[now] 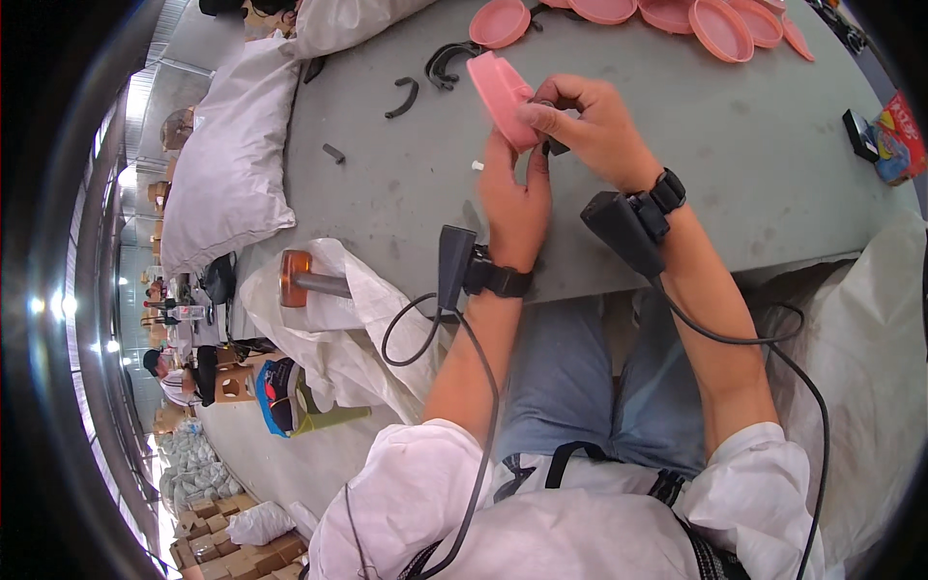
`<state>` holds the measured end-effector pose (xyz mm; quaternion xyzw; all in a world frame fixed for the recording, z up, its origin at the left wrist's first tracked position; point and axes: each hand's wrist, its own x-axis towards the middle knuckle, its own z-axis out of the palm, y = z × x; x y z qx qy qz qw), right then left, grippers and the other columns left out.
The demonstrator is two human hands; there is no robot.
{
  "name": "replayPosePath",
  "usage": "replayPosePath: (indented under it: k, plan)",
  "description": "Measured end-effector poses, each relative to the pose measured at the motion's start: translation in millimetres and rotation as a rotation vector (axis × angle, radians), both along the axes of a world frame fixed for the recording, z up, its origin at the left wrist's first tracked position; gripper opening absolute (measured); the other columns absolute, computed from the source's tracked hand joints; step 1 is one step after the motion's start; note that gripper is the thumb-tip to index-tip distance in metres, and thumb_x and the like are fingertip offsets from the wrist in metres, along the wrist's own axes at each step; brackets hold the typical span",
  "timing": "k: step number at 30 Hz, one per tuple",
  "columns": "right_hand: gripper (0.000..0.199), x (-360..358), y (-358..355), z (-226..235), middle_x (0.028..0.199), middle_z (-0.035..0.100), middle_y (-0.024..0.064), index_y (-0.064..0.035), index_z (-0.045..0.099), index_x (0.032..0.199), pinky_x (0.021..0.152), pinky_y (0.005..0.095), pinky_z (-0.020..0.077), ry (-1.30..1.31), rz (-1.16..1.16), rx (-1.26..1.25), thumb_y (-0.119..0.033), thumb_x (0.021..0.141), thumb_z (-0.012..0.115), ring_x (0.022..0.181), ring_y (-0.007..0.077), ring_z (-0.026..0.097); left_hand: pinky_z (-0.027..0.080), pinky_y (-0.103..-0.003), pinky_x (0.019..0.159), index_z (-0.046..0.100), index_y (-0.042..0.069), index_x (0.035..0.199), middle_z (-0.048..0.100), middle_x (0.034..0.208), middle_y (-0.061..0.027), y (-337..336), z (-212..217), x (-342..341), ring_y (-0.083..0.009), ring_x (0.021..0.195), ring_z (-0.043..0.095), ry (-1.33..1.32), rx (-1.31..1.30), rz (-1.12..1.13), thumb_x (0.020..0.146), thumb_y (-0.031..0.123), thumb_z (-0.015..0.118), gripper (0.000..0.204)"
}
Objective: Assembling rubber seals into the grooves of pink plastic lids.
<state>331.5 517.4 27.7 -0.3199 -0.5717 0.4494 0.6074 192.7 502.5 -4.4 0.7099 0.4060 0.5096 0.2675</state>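
Over the table point(387, 203), my left hand point(515, 203) grips a shallow round pink plastic part point(501, 92) from below, holding it on edge. My right hand point(604, 126) pinches a small dark piece point(559, 147) against the near right side of the pink part; its exact shape is mostly hidden by the fingers. Black curved handle-like pieces point(403, 100) lie to the left and beyond. A short dark grey piece point(333, 154) and a tiny white piece point(478, 165) are on the tabletop near my left hand.
More round pink parts point(723, 31) spread along the far side. A stuffed white sack point(227, 159) fills the left edge. A mallet with an orange head point(295, 278) rests on white sacking. At the right are a black box point(859, 135) and a red packet point(899, 140). Cables trail from both wrists.
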Motion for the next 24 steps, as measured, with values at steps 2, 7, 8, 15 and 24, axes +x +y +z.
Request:
replayPosePath:
  k: [2,7,8,15,24]
  plan:
    - [0.026,0,-3,4,0.067,0.057,-0.0015,-0.001,0.06,0.078,0.054,0.0211,0.0418,-0.002,-0.017,-0.017,-0.024,0.083,0.071,0.062,0.0046,0.05,0.046,-0.033,0.086,0.048,-0.001,0.115,0.058,0.104,-0.0136,1,0,4,-0.022,0.098,0.059,0.033,0.081,0.032,0.089,0.001,0.053,0.027]
    - [0.027,6,-3,5,0.064,0.056,-0.001,-0.0009,0.057,0.073,0.051,0.0213,0.0417,-0.023,-0.064,-0.043,-0.02,0.079,0.074,0.059,0.0046,0.051,0.046,-0.033,0.081,0.051,0.0,0.101,0.058,0.092,-0.0129,0,6,8,-0.0226,0.09,0.06,0.102,0.214,0.062,0.09,0.005,0.053,0.012]
    - [0.028,7,-3,5,0.063,0.056,-0.001,-0.0008,0.056,0.073,0.05,0.0211,0.0411,-0.059,-0.086,-0.043,-0.02,0.078,0.075,0.059,0.0044,0.05,0.047,-0.034,0.082,0.046,0.0,0.116,0.058,0.101,-0.0143,-1,7,6,-0.0267,0.095,0.059,0.162,0.219,0.052,0.086,-0.001,0.052,0.031]
    - [0.031,6,-6,7,0.062,0.054,-0.0014,0.0001,0.057,0.076,0.051,0.0205,0.0395,-0.308,-0.219,-0.027,-0.025,0.078,0.075,0.059,0.0042,0.048,0.047,-0.035,0.079,0.046,-0.002,0.117,0.058,0.097,-0.0138,4,-2,2,-0.027,0.092,0.059,0.108,0.109,-0.024,0.086,-0.002,0.051,0.031]
    - [0.03,4,1,-2,0.072,0.061,0.0084,0.0041,0.059,0.086,0.063,0.0302,0.0448,-0.22,-0.144,-0.028,-0.026,0.091,0.06,0.068,0.0114,0.054,0.047,-0.034,0.079,0.047,-0.003,0.106,0.057,0.096,-0.0151,10,-2,-2,-0.0206,0.088,0.058,-0.094,0.016,0.106,0.092,0.01,0.052,0.019]
